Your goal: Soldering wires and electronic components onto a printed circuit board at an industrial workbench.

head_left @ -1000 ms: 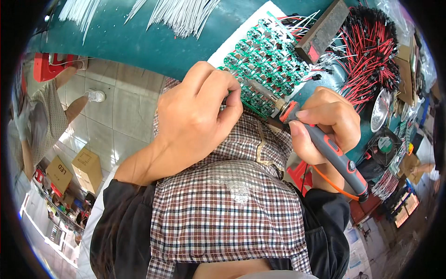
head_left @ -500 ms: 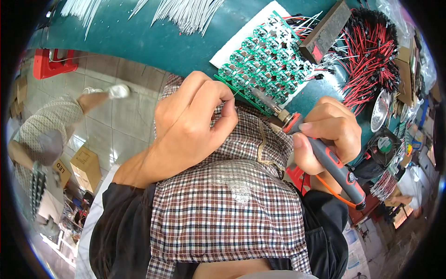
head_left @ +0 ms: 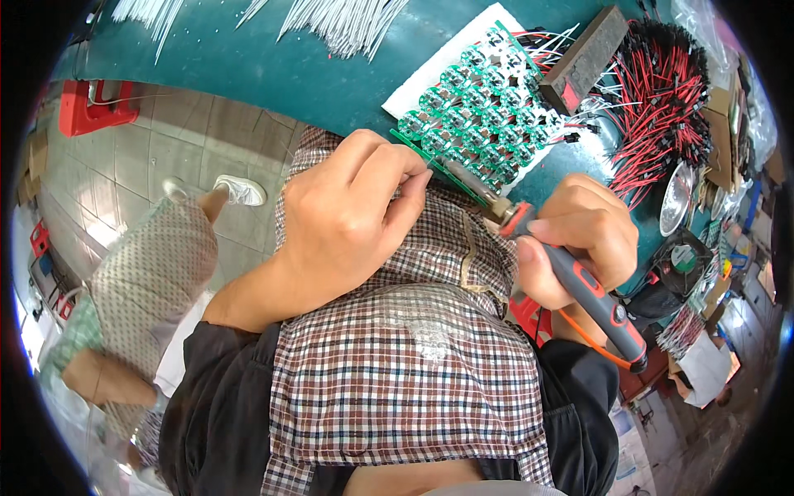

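My right hand [head_left: 589, 231] grips a grey and red soldering iron [head_left: 585, 288], its orange cord trailing from the lower end. The iron's metal tip points up-left at the near edge of a panel of round green circuit boards [head_left: 475, 106]. Thumb and forefinger pinched together, my left hand [head_left: 347, 219] is at the same panel edge, just left of the tip. Between those fingertips is a thin wire, almost wholly hidden. Under the panel lies a white foam sheet [head_left: 403, 97]. Whether the tip touches a board, I cannot tell.
A dark metal bar [head_left: 585, 59] lies across wires at the panel's right. Beyond are bundled red and black wires [head_left: 662, 99] and a shiny bowl [head_left: 676, 198]. White wires [head_left: 343, 25] lie on the green table [head_left: 223, 70]. Another person [head_left: 153, 273] stands at left, near a red stool [head_left: 95, 107].
My left fingers have moved slightly right and down, closing tighter. The iron has shifted slightly left. The panel appears a little further right, and the other person has come closer.
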Demonstrator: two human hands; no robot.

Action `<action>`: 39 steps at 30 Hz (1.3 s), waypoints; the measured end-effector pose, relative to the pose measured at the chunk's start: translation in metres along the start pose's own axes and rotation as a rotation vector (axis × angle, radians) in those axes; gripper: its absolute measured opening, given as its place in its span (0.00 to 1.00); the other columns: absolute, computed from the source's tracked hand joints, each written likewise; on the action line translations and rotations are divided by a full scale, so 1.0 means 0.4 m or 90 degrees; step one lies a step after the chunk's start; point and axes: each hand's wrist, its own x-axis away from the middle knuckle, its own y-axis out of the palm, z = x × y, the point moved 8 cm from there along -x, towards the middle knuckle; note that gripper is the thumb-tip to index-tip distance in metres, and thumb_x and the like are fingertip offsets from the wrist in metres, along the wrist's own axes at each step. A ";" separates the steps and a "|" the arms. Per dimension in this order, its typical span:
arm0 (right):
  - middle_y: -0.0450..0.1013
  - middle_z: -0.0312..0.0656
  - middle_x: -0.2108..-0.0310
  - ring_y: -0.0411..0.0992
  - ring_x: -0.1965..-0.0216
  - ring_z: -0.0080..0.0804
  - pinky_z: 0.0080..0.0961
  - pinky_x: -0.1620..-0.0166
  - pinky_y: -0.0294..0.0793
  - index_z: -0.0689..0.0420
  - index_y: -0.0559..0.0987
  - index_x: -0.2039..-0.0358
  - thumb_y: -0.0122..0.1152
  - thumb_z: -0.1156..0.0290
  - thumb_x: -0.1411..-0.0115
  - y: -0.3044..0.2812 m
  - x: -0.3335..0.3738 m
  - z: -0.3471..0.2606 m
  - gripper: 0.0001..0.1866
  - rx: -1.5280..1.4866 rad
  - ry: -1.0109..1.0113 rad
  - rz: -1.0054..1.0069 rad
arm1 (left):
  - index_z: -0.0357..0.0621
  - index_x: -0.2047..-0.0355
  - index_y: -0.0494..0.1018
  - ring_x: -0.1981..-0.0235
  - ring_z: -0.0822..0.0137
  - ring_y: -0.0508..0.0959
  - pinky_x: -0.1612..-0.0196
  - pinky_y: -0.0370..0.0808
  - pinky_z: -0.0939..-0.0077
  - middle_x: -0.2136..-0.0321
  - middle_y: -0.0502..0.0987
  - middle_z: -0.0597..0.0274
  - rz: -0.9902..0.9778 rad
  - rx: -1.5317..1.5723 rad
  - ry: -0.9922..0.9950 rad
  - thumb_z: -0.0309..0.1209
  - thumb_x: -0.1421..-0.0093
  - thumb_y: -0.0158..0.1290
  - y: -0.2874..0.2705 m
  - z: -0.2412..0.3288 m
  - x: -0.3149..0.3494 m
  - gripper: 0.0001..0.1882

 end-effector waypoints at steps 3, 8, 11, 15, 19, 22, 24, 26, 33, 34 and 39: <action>0.68 0.38 0.86 0.66 0.87 0.31 0.26 0.82 0.62 0.60 0.75 0.76 0.69 0.78 0.59 -0.022 0.004 -0.001 0.11 -0.014 -0.007 0.034 | 0.46 0.72 0.75 0.83 0.70 0.73 0.81 0.69 0.75 0.74 0.73 0.67 0.000 0.004 -0.017 0.20 0.54 0.64 -0.010 -0.001 -0.002 0.11; 0.67 0.38 0.86 0.65 0.87 0.29 0.24 0.83 0.60 0.61 0.75 0.75 0.69 0.79 0.60 -0.041 -0.001 0.008 0.12 0.024 -0.016 0.074 | 0.46 0.72 0.75 0.83 0.72 0.73 0.81 0.68 0.76 0.74 0.72 0.67 0.017 0.028 -0.026 0.20 0.54 0.63 -0.020 -0.008 -0.006 0.11; 0.67 0.38 0.86 0.66 0.87 0.30 0.24 0.83 0.61 0.61 0.75 0.75 0.69 0.79 0.60 -0.033 -0.002 0.010 0.12 0.030 -0.018 0.066 | 0.47 0.72 0.74 0.83 0.72 0.73 0.81 0.69 0.76 0.74 0.72 0.68 0.022 0.027 -0.021 0.20 0.54 0.63 -0.021 -0.010 -0.004 0.11; 0.68 0.39 0.86 0.66 0.87 0.30 0.24 0.82 0.62 0.62 0.75 0.75 0.69 0.80 0.60 -0.024 -0.005 0.019 0.11 0.021 -0.025 0.048 | 0.47 0.72 0.74 0.83 0.73 0.75 0.81 0.69 0.78 0.74 0.72 0.68 0.024 0.043 -0.043 0.20 0.53 0.63 -0.018 -0.013 -0.007 0.11; 0.68 0.39 0.86 0.66 0.87 0.30 0.25 0.83 0.62 0.62 0.76 0.75 0.69 0.80 0.61 -0.021 -0.013 0.015 0.11 0.026 -0.036 0.035 | 0.46 0.72 0.74 0.82 0.73 0.75 0.81 0.69 0.78 0.74 0.72 0.68 0.025 0.029 -0.047 0.20 0.53 0.63 -0.028 -0.013 -0.006 0.10; 0.68 0.39 0.86 0.67 0.87 0.30 0.25 0.83 0.62 0.63 0.76 0.75 0.69 0.81 0.62 -0.039 -0.012 0.008 0.11 -0.001 -0.054 0.077 | 0.46 0.72 0.74 0.82 0.73 0.74 0.81 0.69 0.79 0.75 0.72 0.68 0.037 0.013 -0.038 0.19 0.53 0.63 -0.033 -0.014 -0.007 0.10; 0.68 0.39 0.86 0.67 0.87 0.31 0.25 0.83 0.63 0.62 0.76 0.76 0.69 0.80 0.61 -0.030 -0.018 0.005 0.11 -0.015 -0.047 0.060 | 0.46 0.72 0.74 0.83 0.73 0.73 0.82 0.69 0.78 0.75 0.72 0.68 0.049 -0.004 -0.043 0.19 0.53 0.63 -0.038 -0.015 -0.006 0.10; 0.68 0.39 0.86 0.68 0.86 0.31 0.25 0.82 0.63 0.62 0.75 0.76 0.70 0.79 0.61 -0.017 -0.029 0.002 0.12 -0.026 -0.037 0.043 | 0.46 0.72 0.74 0.83 0.73 0.73 0.82 0.68 0.78 0.75 0.72 0.68 0.048 -0.003 -0.047 0.19 0.53 0.63 -0.037 -0.017 -0.008 0.10; 0.69 0.39 0.84 0.67 0.85 0.30 0.25 0.81 0.63 0.60 0.75 0.74 0.71 0.78 0.56 0.032 -0.044 0.009 0.11 -0.028 -0.030 -0.012 | 0.46 0.73 0.74 0.83 0.72 0.73 0.82 0.68 0.77 0.76 0.72 0.68 0.055 -0.015 -0.064 0.20 0.52 0.63 -0.040 -0.021 -0.005 0.10; 0.69 0.38 0.85 0.70 0.85 0.33 0.26 0.80 0.67 0.59 0.75 0.77 0.73 0.76 0.58 0.031 -0.046 0.015 0.12 -0.027 -0.003 0.004 | 0.46 0.73 0.74 0.83 0.72 0.73 0.82 0.68 0.77 0.76 0.72 0.68 0.055 -0.015 -0.065 0.20 0.52 0.63 -0.042 -0.023 -0.006 0.10; 0.69 0.38 0.84 0.70 0.84 0.33 0.26 0.80 0.67 0.59 0.75 0.77 0.73 0.77 0.58 0.032 -0.045 0.021 0.12 -0.021 0.022 -0.003 | 0.46 0.71 0.76 0.81 0.69 0.75 0.81 0.69 0.75 0.75 0.74 0.68 0.028 -0.056 -0.032 0.21 0.51 0.64 -0.042 -0.013 -0.010 0.09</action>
